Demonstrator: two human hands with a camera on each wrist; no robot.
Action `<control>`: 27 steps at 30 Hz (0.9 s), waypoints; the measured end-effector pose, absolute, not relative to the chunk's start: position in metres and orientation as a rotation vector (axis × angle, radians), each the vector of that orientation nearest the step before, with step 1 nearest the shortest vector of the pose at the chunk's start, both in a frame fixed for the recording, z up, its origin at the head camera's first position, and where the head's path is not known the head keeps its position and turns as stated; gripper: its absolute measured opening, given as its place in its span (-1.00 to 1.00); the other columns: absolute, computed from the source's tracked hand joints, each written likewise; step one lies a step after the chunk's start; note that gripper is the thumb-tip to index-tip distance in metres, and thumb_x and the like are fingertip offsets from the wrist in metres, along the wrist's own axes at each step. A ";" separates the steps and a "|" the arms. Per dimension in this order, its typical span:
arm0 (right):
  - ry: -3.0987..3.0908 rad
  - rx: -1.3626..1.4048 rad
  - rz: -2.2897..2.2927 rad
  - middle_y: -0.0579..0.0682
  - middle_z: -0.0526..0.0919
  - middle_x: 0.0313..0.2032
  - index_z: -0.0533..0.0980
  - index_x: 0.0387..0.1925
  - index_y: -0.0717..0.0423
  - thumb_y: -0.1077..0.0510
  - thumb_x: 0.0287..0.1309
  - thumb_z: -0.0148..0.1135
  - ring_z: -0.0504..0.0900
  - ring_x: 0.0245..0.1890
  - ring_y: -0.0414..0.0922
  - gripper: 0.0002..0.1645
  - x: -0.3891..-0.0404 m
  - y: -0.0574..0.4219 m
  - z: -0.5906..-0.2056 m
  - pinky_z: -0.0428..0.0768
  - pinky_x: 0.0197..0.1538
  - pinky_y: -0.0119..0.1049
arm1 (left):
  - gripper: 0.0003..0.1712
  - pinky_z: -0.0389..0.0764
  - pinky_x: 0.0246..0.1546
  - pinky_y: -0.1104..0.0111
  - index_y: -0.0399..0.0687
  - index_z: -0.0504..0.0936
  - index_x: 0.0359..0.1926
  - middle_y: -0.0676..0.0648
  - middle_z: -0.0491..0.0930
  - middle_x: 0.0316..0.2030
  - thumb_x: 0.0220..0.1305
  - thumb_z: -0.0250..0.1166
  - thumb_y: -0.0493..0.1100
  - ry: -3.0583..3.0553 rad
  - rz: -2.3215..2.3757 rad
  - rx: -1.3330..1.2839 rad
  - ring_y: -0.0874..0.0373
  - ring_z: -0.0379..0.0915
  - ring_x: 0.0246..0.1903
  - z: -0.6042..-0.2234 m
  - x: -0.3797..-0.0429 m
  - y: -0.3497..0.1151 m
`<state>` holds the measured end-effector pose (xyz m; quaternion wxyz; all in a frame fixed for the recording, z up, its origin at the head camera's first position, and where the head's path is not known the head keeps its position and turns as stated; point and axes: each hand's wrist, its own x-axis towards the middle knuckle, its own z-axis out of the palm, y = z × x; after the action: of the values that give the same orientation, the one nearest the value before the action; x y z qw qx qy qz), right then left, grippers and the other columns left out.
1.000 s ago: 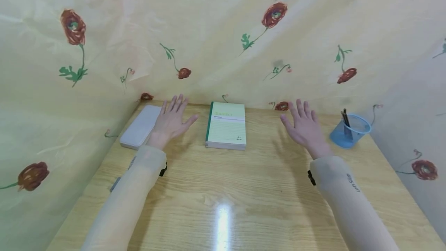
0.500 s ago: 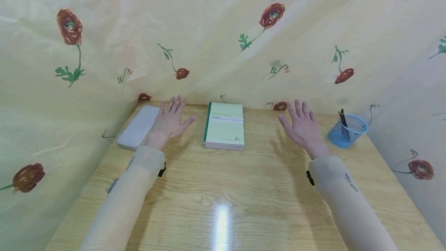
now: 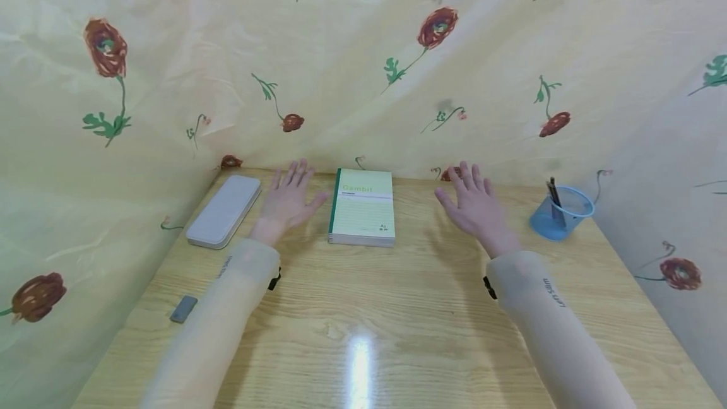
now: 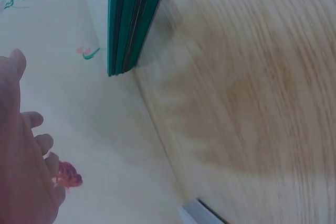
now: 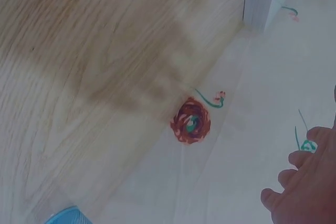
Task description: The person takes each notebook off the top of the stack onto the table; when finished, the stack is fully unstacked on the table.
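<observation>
In the head view, my left hand (image 3: pixel 288 202) is held over the table with its fingers spread, between a white flat case (image 3: pixel 224 210) and a stack of notebooks (image 3: pixel 362 207). Green spines of several notebooks (image 4: pixel 131 30) show in the left wrist view. My right hand (image 3: pixel 474 212) also has straight, spread fingers and holds nothing. It is to the right of the notebooks, with a blue mesh pen cup (image 3: pixel 575 213) farther right. Both hands cast shadows on the wood below. The top notebook has a pale green cover marked "Gambit".
Dark pens (image 3: pixel 553 192) lean in the cup. A small grey block (image 3: pixel 183 309) lies near the table's left edge, beside the left sleeve. Flower-printed sheeting (image 3: pixel 352 49) rises behind the wooden table (image 3: pixel 397 308) and on both sides.
My left hand has shifted right, away from the white case, uncovering its right side and the grey block. My right hand has moved slightly left. The view has shifted a little.
</observation>
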<state>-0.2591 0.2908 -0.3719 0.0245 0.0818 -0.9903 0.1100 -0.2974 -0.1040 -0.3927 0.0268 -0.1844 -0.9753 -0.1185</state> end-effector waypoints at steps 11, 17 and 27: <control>-3.032 0.341 0.421 0.28 -0.11 0.53 -0.13 0.57 0.15 -0.37 0.47 -0.27 -0.16 0.51 0.25 -0.05 -0.268 0.255 -0.401 -0.10 0.45 0.23 | -0.01 -0.24 0.46 -0.09 -0.11 -0.02 0.57 -0.22 -0.02 0.53 0.43 -0.24 0.47 -3.009 -0.656 -0.571 -0.11 -0.15 0.51 -0.419 -0.295 -0.082; -3.034 0.307 0.591 0.33 0.14 0.45 0.00 0.55 0.15 -0.28 0.46 -0.08 0.15 0.40 0.35 -0.10 -0.267 0.234 -0.418 0.20 0.34 0.28 | -0.03 0.09 0.40 -0.07 -0.18 0.05 0.54 -0.27 0.18 0.46 0.44 -0.12 0.43 -2.990 -0.852 -0.496 -0.20 0.12 0.42 -0.436 -0.292 -0.072; -2.985 0.349 0.911 0.39 0.42 0.22 0.19 0.43 0.37 -0.13 0.46 0.05 0.53 0.11 0.24 -0.20 -0.262 0.206 -0.442 0.51 0.14 0.13 | -0.24 0.38 0.25 -0.01 -0.22 0.29 0.43 -0.25 0.41 0.30 0.46 0.09 0.22 -2.900 -1.228 -0.385 -0.16 0.35 0.27 -0.449 -0.287 -0.060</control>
<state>-0.2618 0.2065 -0.4418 0.0006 0.1111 -0.9506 0.2900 -0.2875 -0.0598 -0.4489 -0.0154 -0.1213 -0.9139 -0.3870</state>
